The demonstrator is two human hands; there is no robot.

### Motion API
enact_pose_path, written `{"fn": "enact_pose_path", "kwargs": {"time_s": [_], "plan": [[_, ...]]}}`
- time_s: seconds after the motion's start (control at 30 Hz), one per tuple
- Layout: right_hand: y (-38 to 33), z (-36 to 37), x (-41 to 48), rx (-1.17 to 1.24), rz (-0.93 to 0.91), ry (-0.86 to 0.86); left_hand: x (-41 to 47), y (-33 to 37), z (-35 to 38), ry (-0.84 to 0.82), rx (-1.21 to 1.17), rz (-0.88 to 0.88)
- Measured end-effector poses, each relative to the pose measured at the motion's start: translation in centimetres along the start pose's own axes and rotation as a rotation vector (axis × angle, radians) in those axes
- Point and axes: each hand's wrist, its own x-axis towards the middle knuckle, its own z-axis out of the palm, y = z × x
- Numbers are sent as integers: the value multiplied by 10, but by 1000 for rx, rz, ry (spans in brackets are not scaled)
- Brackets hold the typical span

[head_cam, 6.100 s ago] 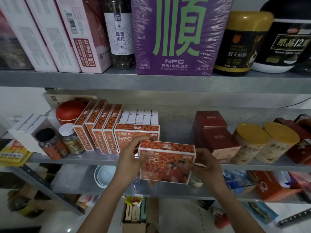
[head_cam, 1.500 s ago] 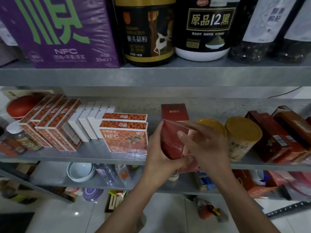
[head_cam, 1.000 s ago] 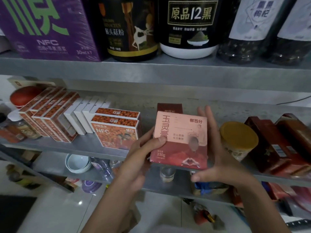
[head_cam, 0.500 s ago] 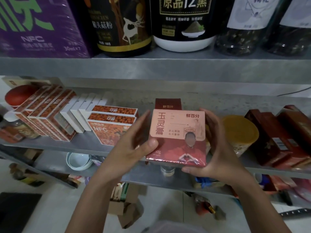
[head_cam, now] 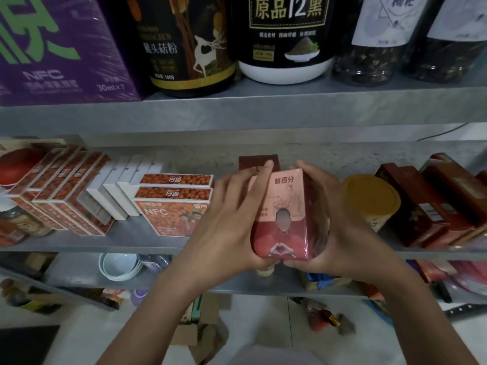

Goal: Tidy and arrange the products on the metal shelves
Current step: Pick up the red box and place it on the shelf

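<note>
In the middle of the frame both hands hold a pink-and-red box (head_cam: 283,214) upright in front of the middle shelf (head_cam: 126,241). Its printed face is turned toward the camera and angled a little to the left. The left hand (head_cam: 232,219) grips its left side, with the fingers (head_cam: 266,169) laid up along that side to the top corner. The right hand (head_cam: 340,222) wraps its right side, and both thumbs are tucked under the bottom edge, so the box is clamped from two sides. Whether its base already touches the shelf cannot be told, because the hands cover it. Directly behind it, toward the back of the shelf, stands a dark red box (head_cam: 257,160) that looks like the same brand. Left of centre sit the orange NFC boxes (head_cam: 171,214), and a yellow-lidded tub (head_cam: 371,198) is just right of the right hand. The step in hand seems to be placing this box into the gap between those two neighbours. The next move probably calls for squaring the face to the shelf's front edge and sliding the box back until it lines up with the dark red one. The right hand needs to avoid knocking the tub, and both hands should let go only once the base sits flat.
</note>
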Motion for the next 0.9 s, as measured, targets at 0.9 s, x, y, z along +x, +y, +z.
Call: {"fn": "enact_pose_path", "kwargs": {"time_s": [0.9], "plan": [[-11, 3, -17, 151, 110, 150, -19, -18, -9, 3, -441, -49]]}}
